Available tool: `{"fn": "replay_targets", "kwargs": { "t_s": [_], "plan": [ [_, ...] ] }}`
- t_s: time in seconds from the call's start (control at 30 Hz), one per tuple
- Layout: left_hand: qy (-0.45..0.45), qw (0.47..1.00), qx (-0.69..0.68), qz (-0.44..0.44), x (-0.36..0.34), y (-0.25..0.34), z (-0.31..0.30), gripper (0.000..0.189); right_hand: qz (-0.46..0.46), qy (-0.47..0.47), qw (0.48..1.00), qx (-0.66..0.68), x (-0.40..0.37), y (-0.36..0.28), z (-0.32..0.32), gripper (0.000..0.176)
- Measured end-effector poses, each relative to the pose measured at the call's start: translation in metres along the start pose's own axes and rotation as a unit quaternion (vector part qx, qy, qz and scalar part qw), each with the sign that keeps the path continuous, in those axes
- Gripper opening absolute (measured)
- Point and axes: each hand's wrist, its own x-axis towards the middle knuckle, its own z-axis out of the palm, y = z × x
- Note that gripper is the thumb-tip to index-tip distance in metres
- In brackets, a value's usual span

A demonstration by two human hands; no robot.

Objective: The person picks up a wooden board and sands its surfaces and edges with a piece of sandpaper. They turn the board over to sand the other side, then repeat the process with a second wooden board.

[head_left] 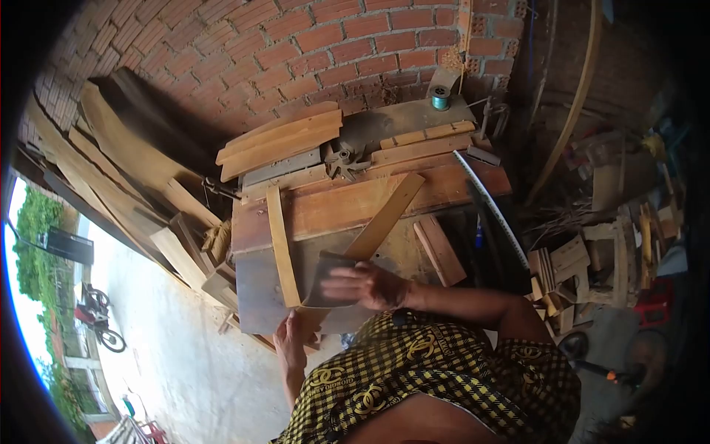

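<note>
My right hand [370, 286], its fingers smeared by motion, presses a dark sheet of what looks like sandpaper [331, 265] onto a wooden slat [388, 213]. This slat lies diagonally across the workbench [259, 275], its middle hidden by the sheet and hand. At the near edge, my left hand [290, 339] is closed around the slat's near end, thumb on top. A second, paler slat [281, 244] lies just left of the sheet, its near end close to my left fingertips.
Behind the slats are stacked boards [285, 140], a metal fan-like part [346, 161] and a wire spool [440, 98]. To the right lie a short wood block [439, 250], a blue-handled tool [479, 233] and a long toothed blade [503, 222]. Timber [133, 148] leans at left.
</note>
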Motion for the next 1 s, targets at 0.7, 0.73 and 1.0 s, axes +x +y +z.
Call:
{"fn": "replay_targets", "kwargs": {
  "t_s": [0.7, 0.73, 1.0],
  "plan": [
    [0.130, 0.982, -0.127, -0.058, 0.015, -0.010, 0.010, 0.049, 0.074, 0.072, 0.992, -0.070, -0.024, 0.040, -0.010, 0.033],
    [0.125, 0.982, -0.130, -0.056, 0.016, -0.011, 0.010, 0.049, 0.071, 0.070, 0.992, -0.074, -0.023, 0.049, -0.014, 0.033],
    [0.114, 0.985, -0.122, -0.050, 0.013, -0.016, 0.012, 0.049, 0.391, 0.049, 0.918, -0.038, -0.041, 0.119, -0.006, 0.018]
  ]
}}
